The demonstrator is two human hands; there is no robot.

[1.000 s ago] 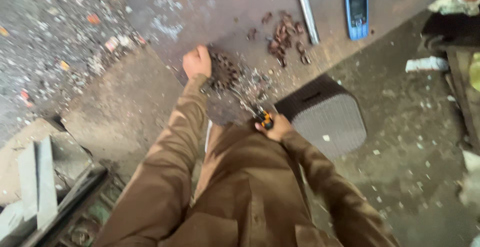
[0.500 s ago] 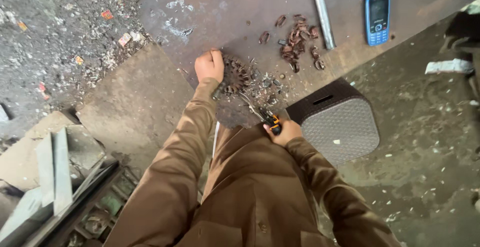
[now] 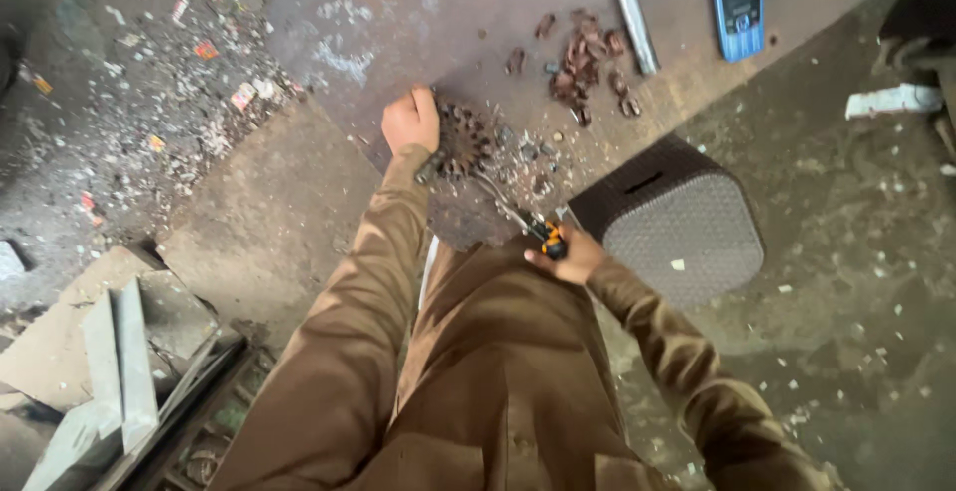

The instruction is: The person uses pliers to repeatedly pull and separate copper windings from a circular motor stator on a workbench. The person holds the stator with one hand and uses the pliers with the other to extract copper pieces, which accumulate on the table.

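Note:
My left hand [image 3: 409,120] is closed on the edge of a rusty toothed gear [image 3: 464,142] lying on a large brown metal plate [image 3: 398,23]. My right hand [image 3: 568,257] grips the orange and black handle of a long tool [image 3: 518,217] whose metal shaft reaches up to the gear. Both sleeves are brown. Small metal bits lie scattered around the gear.
A pile of rusty small parts [image 3: 588,58] lies farther up the plate, beside a grey metal bar [image 3: 630,11] and a blue phone [image 3: 739,3]. A dark woven stool [image 3: 677,222] stands at my right. Metal scraps [image 3: 110,362] lie at lower left, debris over the concrete floor.
The view has shifted, so everything sits further right and lower in frame. Both hands stay on the gear and the tool, with little movement between them.

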